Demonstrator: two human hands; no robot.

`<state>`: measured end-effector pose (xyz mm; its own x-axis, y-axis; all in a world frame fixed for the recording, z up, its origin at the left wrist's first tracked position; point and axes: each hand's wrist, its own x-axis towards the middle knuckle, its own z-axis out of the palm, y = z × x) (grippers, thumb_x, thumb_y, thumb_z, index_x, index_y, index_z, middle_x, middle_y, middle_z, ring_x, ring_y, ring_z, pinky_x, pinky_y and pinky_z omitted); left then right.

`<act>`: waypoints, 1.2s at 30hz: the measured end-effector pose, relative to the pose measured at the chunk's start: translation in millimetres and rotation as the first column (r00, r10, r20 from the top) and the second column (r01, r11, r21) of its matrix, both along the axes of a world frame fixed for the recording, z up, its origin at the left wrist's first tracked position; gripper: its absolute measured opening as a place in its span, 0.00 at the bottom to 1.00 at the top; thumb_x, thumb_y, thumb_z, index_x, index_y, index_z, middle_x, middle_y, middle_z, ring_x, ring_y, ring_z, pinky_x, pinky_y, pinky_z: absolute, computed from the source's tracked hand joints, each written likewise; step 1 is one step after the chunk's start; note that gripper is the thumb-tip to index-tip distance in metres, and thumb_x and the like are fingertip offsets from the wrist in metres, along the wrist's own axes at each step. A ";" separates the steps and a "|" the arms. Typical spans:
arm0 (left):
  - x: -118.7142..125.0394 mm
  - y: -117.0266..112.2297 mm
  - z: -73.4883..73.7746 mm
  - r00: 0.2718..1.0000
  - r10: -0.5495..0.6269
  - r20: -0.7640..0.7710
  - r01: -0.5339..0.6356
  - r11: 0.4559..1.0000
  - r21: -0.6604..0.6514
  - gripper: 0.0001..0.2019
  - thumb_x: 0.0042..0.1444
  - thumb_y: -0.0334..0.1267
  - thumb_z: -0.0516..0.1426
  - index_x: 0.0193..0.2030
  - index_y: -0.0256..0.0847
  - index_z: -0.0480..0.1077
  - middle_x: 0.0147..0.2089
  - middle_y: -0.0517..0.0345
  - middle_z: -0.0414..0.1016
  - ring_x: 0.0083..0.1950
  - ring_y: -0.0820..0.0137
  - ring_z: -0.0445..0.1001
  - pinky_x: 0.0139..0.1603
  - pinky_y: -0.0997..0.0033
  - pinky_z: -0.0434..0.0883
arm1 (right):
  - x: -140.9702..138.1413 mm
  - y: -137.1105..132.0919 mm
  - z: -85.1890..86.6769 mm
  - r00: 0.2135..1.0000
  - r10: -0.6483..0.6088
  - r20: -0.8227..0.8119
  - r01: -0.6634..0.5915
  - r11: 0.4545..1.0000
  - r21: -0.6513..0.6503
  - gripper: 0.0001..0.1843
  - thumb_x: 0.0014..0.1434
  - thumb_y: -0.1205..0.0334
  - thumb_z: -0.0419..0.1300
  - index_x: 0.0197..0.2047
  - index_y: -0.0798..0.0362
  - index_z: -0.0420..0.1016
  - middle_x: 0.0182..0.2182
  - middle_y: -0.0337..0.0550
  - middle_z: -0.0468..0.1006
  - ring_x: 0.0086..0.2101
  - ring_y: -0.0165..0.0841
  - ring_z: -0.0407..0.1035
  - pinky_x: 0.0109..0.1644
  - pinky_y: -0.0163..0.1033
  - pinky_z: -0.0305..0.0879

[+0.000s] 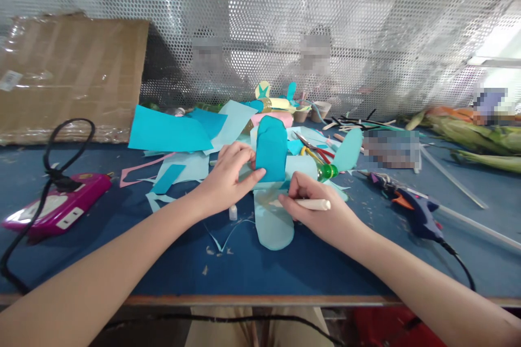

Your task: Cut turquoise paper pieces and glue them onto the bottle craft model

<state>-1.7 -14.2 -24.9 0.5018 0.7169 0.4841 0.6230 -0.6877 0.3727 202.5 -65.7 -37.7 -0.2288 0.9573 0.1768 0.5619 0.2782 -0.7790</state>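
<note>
A bottle wrapped in light blue paper [302,166] lies in front of me, its green neck [325,172] pointing right. Rounded paper pieces stick out from it like wings: a bright blue paper piece [271,146] on the far side and a pale blue one [274,227] toward me. My left hand [236,173] grips the bright blue piece at its lower left edge, thumb on top. In my right hand [311,195] is a white pen [313,204], its tip end over the pale piece. The fingers partly hide the wrapped bottle.
Paper sheets [169,130] and scraps clutter the middle back. Scissors [313,146] lie behind the bottle. On the right is a glue gun [415,211] with its cord, and on the left a magenta power strip [61,203]. A small clear vial [233,212] stands near my left wrist.
</note>
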 end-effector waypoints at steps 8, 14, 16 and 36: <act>0.1 -0.3 0.6 1.000 -0.006 0.004 0.006 1.000 -0.006 0.08 0.62 0.43 0.50 0.35 0.43 0.56 0.41 0.54 0.62 0.47 0.63 0.61 0.54 0.58 0.62 | 0.2 -0.5 1.6 1.000 -0.021 0.021 0.021 1.000 0.007 0.14 0.57 0.55 0.56 0.26 0.48 0.54 0.17 0.29 0.63 0.18 0.27 0.56 0.22 0.33 0.51; -0.4 0.4 -0.6 1.000 -0.002 0.006 0.002 1.000 0.007 0.08 0.62 0.43 0.50 0.35 0.44 0.56 0.41 0.54 0.62 0.47 0.63 0.61 0.54 0.58 0.62 | -0.3 -0.6 3.4 0.997 -0.068 0.040 0.065 0.995 0.070 0.14 0.56 0.57 0.56 0.25 0.48 0.53 0.16 0.29 0.62 0.18 0.26 0.55 0.22 0.33 0.51; -0.2 0.2 -0.4 1.000 -0.005 0.007 0.005 1.000 0.006 0.08 0.62 0.43 0.50 0.35 0.44 0.56 0.41 0.54 0.62 0.47 0.63 0.61 0.54 0.57 0.62 | 0.0 -1.1 3.6 0.998 -0.061 0.035 0.058 0.996 0.068 0.14 0.56 0.57 0.56 0.25 0.48 0.53 0.16 0.29 0.63 0.18 0.26 0.55 0.22 0.33 0.51; -0.1 -0.3 -0.6 1.000 -0.003 0.006 0.003 1.000 0.008 0.08 0.62 0.43 0.50 0.35 0.44 0.56 0.41 0.54 0.62 0.48 0.62 0.61 0.54 0.58 0.62 | 1.8 0.2 2.0 0.998 -0.054 0.039 0.052 0.998 0.047 0.14 0.57 0.57 0.56 0.25 0.48 0.53 0.17 0.29 0.63 0.18 0.27 0.56 0.22 0.33 0.51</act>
<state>-1.7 -14.4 -25.6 0.5011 0.7112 0.4931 0.6187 -0.6928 0.3705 204.3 -65.5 -35.7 -0.1857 0.9592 0.2130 0.6073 0.2825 -0.7425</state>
